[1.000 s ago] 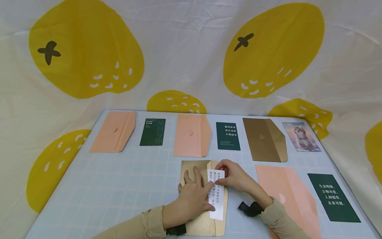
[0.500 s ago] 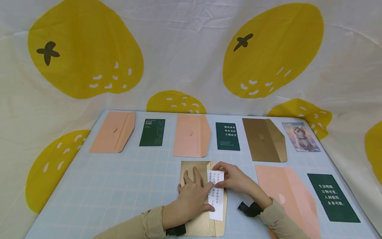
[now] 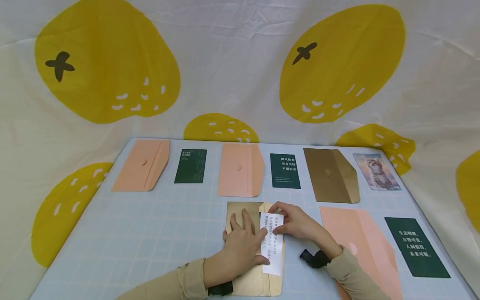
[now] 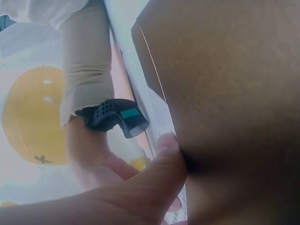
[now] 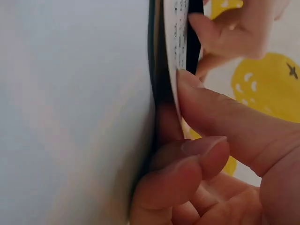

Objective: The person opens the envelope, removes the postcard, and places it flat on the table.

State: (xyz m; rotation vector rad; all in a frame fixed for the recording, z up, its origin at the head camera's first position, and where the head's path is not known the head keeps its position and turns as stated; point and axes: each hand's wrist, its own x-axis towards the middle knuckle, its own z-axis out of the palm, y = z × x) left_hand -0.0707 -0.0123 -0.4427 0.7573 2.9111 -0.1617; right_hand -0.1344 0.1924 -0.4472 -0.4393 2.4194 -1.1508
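Observation:
A gold envelope [image 3: 253, 285] lies in front of me, its flap to the right. My left hand [image 3: 241, 250] rests on it with fingers spread, its thumb and index finger reaching onto a white card [image 3: 273, 250] with printed lines. That card lies across the flap side; its left edge is at the envelope's mouth, and how much sits inside I cannot tell. At the card's upper right, my right hand [image 3: 298, 223] pinches it; the right wrist view has the thumb [image 5: 211, 103] on the printed face and curled fingers behind. The left wrist view is mostly brown envelope [image 4: 234, 70].
Along the back lie pink envelopes [image 3: 140, 171] [image 3: 234, 175], green cards [image 3: 189, 166] [image 3: 285, 177], a brown-gold envelope [image 3: 322, 183] and a kitten card [image 3: 376, 173]. At right are another pink envelope [image 3: 360, 237], partly under my right forearm, and a green card [image 3: 416, 246].
The card has shifted very slightly to the right in my right hand's pinch over the last half second. My left hand stays in place on the envelope.

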